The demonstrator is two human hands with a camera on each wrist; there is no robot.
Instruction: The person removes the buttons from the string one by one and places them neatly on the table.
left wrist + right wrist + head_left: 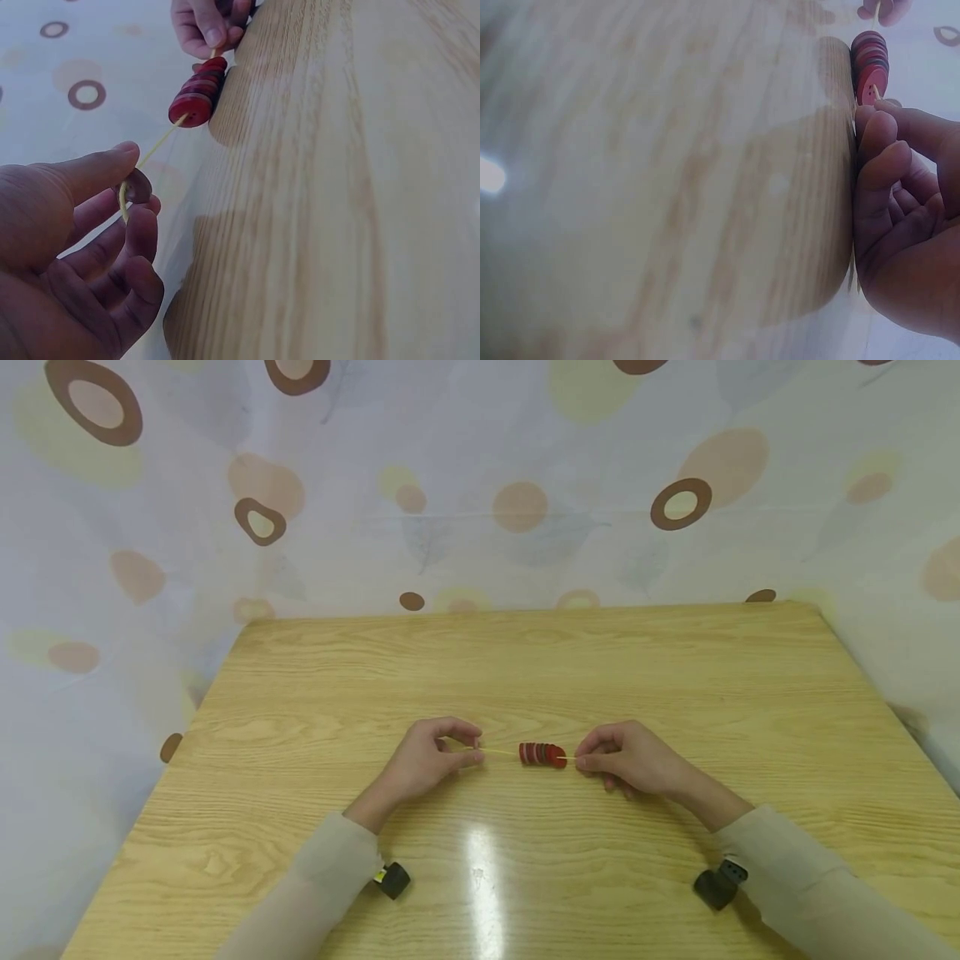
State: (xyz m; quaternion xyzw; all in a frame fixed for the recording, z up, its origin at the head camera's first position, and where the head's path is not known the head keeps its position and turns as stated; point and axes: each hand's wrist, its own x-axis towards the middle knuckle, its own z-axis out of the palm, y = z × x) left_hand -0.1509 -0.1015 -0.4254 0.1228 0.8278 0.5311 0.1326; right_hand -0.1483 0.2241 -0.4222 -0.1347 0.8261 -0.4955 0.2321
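Several round buttons [534, 753], mostly red with some darker ones among them, are threaded face to face on a yellow string [498, 752]. My left hand [437, 755] pinches the string on the left side between thumb and forefinger. On the other side my right hand [628, 758] pinches the string close to the stack's end. The string runs taut between both hands. In the right wrist view the end button [871, 84] shows its small holes, right beside the fingertips. The left wrist view shows the string [157, 146] leading from the left thumb up into the stack.
A wooden table [480, 677] with light grain lies under both hands. Behind it and at its sides hangs a pale cloth [465, 460] with brown and peach spots. Small black devices [393, 881] are strapped at both sleeves.
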